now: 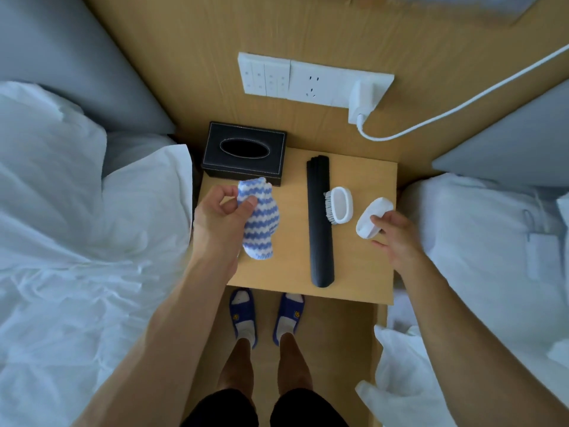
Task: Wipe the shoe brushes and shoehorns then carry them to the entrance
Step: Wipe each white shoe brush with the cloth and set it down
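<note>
Fingers of right hand curl round one brush at nightstand's right edge; left hand pinches striped cloth. Second brush touches stacked shoehorns mid-table. Brush looks light, hard plastic, likely slick; grip the body sides, not bristles

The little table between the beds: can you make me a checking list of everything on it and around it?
Surface: wooden bedside table, light wood top.
Job's things: black shoehorns lying stacked lengthwise; one white shoe brush on its side beside them; second white shoe brush in the right hand's grip; blue-and-white striped cloth hanging from the left hand.
Clutter: black tissue box at the back left corner.
Hands: left hand pinches the cloth; right hand holds the brush.
Cables: white charger plugged into the wall socket panel, white cable running right.
Surroundings: white bedding on both sides; blue slippers on the person's feet.
</note>
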A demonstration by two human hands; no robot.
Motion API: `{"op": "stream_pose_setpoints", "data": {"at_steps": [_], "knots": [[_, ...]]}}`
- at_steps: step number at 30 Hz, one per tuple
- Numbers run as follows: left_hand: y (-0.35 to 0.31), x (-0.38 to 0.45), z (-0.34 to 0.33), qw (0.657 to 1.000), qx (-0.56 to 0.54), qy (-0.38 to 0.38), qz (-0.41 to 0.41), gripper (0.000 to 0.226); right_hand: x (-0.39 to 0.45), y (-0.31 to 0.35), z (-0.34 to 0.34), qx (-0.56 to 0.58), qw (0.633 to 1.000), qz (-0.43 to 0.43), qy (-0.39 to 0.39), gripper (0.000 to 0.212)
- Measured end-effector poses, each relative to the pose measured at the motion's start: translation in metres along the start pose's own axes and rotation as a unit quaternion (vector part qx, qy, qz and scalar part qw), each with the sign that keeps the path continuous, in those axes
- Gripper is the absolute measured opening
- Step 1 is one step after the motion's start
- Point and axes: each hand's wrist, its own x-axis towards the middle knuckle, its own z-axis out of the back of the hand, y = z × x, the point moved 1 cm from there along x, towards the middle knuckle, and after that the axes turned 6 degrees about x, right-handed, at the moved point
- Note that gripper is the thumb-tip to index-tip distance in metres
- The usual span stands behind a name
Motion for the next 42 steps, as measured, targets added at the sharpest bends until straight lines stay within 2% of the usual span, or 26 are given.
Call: {"op": "stream_pose_setpoints", "data": {"at_steps": [6,12,16,19,22,27,30,33,38,42], "knots": [[-0.042,-0.016,0.001,0.993,0.076,0.014,-0.092,0.012,-0.085,0.044,-0.012,0.086,0.98,0.03,0.177,0.018],[-0.098,-0.04,0.012,0.968,0.145,0.005,-0.203,0.013,-0.163,0.092,-0.053,0.161,0.955,0.05,0.246,0.05],[-0.133,-0.064,0.019,0.948,0.162,0.002,-0.273,0.015,-0.205,0.117,-0.071,0.166,0.924,0.095,0.33,0.053],[-0.152,-0.083,0.021,0.929,0.176,0.015,-0.325,0.014,-0.23,0.13,-0.079,0.128,0.91,0.142,0.368,0.056],[-0.164,-0.096,0.023,0.903,0.209,-0.005,-0.376,0.017,-0.248,0.142,-0.084,0.1,0.9,0.18,0.383,0.065],[-0.176,-0.109,0.027,0.874,0.214,-0.018,-0.435,0.018,-0.263,0.159,-0.087,0.102,0.896,0.208,0.38,0.055],[-0.182,-0.115,0.029,0.847,0.224,-0.015,-0.482,0.018,-0.267,0.167,-0.086,0.117,0.892,0.217,0.378,0.053],[-0.182,-0.122,0.029,0.833,0.221,-0.013,-0.506,0.025,-0.271,0.174,-0.085,0.129,0.893,0.222,0.369,0.052],[-0.18,-0.13,0.033,0.802,0.266,0.012,-0.535,0.027,-0.275,0.182,-0.082,0.117,0.897,0.234,0.357,0.05],[-0.182,-0.132,0.047,0.771,0.294,0.05,-0.563,0.023,-0.279,0.187,-0.082,0.114,0.896,0.231,0.363,0.064]]}}
